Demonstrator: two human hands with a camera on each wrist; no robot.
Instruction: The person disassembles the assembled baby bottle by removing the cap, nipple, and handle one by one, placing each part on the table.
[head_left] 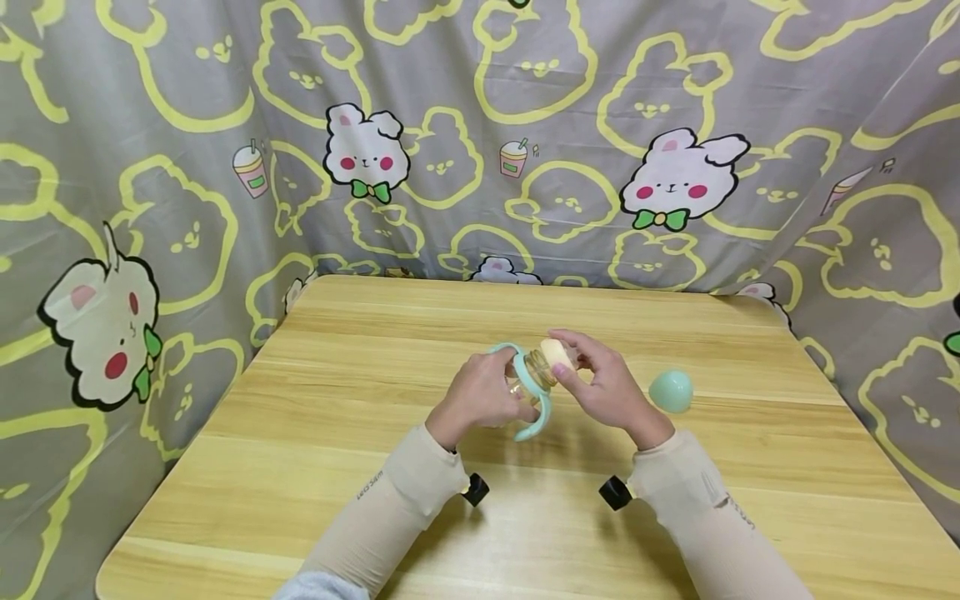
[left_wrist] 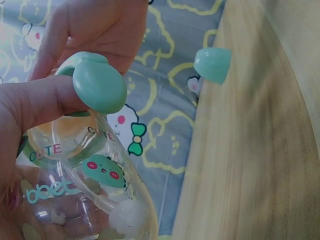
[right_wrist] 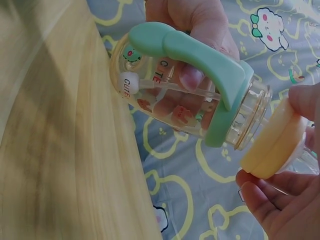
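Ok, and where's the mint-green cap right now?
In the head view, the mint-green cap rests on the wooden table, just right of the person's right hand, apart from the bottle.

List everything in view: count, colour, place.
table: 1, light wood, foreground
curtain: count unclear, grey with yellow, around table
bottle: 1, clear, above table
handles: 2, mint green, on bottle
lid: 1, pale yellow, just off bottle's mouth
straw: 1, whitish, mostly inside bottle
cap: 1, mint green, on table
sleeves: 2, beige, lower centre
cloth: 1, grey, bottom edge
cameras: 2, black, beside sleeves
left hand: 1, bare, holding bottle
right hand: 1, bare, pinching lid
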